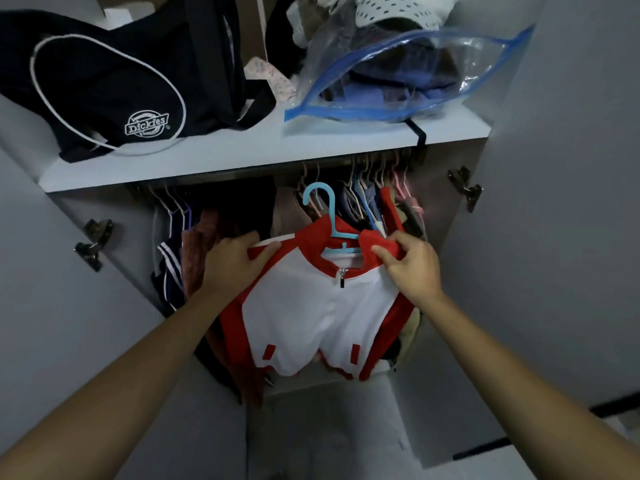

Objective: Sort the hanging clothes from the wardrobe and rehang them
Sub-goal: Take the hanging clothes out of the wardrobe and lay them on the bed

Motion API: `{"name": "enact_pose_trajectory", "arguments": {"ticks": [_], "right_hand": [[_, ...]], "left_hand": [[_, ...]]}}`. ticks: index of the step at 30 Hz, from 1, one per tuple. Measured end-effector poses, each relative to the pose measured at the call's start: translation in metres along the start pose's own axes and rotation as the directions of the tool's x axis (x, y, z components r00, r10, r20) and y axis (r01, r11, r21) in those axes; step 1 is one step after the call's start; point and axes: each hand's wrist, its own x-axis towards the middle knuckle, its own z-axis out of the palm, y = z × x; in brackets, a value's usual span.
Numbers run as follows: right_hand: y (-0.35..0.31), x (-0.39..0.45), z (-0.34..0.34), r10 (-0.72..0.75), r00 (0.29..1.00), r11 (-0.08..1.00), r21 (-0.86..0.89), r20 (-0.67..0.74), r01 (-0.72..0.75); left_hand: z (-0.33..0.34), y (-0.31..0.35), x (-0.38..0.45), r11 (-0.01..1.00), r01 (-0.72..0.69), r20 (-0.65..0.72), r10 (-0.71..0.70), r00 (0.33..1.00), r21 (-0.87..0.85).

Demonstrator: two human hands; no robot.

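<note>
A red and white zip jacket (311, 313) hangs on a light blue plastic hanger (332, 216), held in front of the open wardrobe, with the hook free below the rail (242, 171). My left hand (235, 261) grips the jacket's left shoulder. My right hand (408, 261) pinches the red collar and right shoulder. Behind the jacket, several clothes hang on the rail: a dark group (194, 237) at the left and a packed group on thin hangers (374, 195) at the right.
A white shelf (263, 147) runs above the rail, bearing a black Dickies bag (104, 88) and a clear blue-edged bag of clothes (398, 77). Both wardrobe doors (554, 237) stand open, with metal hinges (465, 188) at each side.
</note>
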Motion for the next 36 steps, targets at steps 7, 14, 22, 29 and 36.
{"name": "enact_pose_trajectory", "arguments": {"ticks": [7, 14, 22, 29, 36], "right_hand": [[0.002, -0.081, -0.036, 0.112, 0.986, 0.991, -0.064, -0.122, -0.12], [-0.015, -0.197, -0.078, 0.237, 0.937, 0.942, -0.177, -0.256, -0.286], [-0.007, -0.364, -0.146, 0.445, 0.786, 0.832, -0.127, -0.429, -0.54], [-0.003, -0.501, -0.223, 0.559, 0.598, 0.719, -0.024, -0.574, -0.695], [-0.01, -0.628, -0.275, 0.545, 0.382, 0.598, 0.027, -0.746, -0.801]], "left_hand": [[0.022, 0.034, -0.017, 0.98, -0.172, 0.126, 0.184, 0.975, -0.101], [0.042, 0.068, -0.067, 0.907, -0.316, 0.199, 0.377, 0.905, -0.28], [0.068, 0.18, -0.145, 0.761, -0.443, 0.301, 0.613, 0.731, -0.473], [0.089, 0.302, -0.23, 0.576, -0.556, 0.294, 0.805, 0.516, -0.6], [0.094, 0.416, -0.319, 0.39, -0.61, 0.252, 0.919, 0.304, -0.69]]}}
